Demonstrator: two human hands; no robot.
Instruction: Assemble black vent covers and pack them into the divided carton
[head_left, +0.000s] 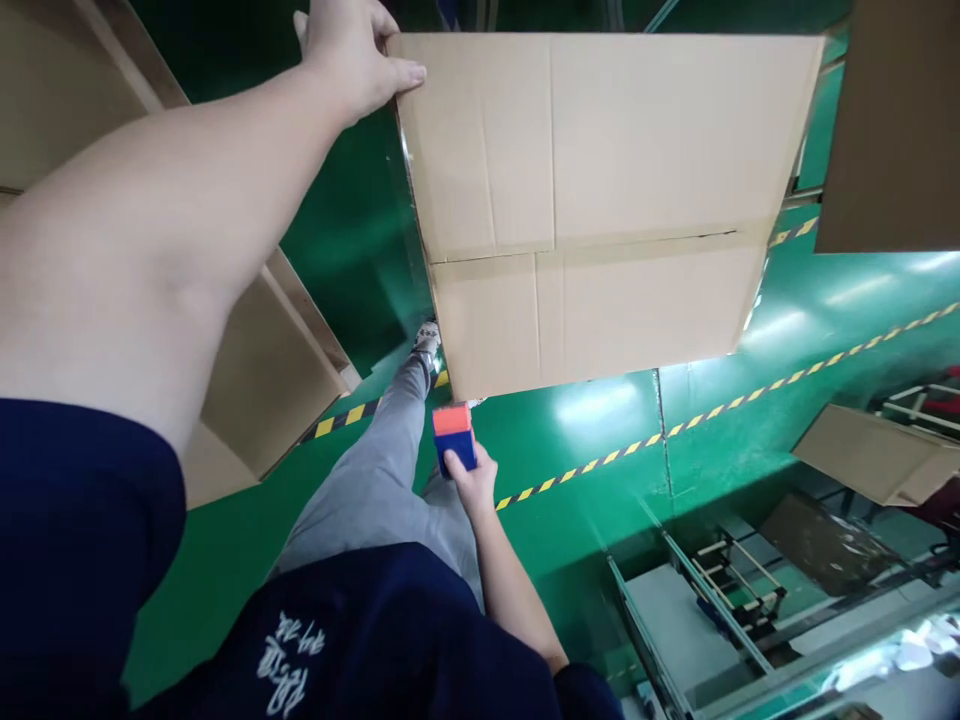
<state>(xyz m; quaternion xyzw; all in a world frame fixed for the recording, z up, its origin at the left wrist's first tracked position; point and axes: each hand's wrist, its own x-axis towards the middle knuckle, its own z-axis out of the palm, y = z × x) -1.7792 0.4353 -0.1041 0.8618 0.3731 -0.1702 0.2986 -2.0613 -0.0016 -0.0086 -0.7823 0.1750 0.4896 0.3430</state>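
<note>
A large cardboard box fills the upper middle, its broad face towards me. Creases and a taped seam run across that face, with a dark narrow gap near the seam's right end. My left hand grips the box's upper left corner, thumb on the face and the other fingers partly hidden behind the edge. Below the box's lower left corner, my right hand is closed round an orange-and-blue tape dispenser. The dispenser's orange end points towards the box, close to its lower edge; whether they touch I cannot tell.
Large cardboard boxes stand along the left. A brown panel juts in at upper right. Yellow-and-black tape marks the green floor. Metal rails and another cardboard box lie at lower right.
</note>
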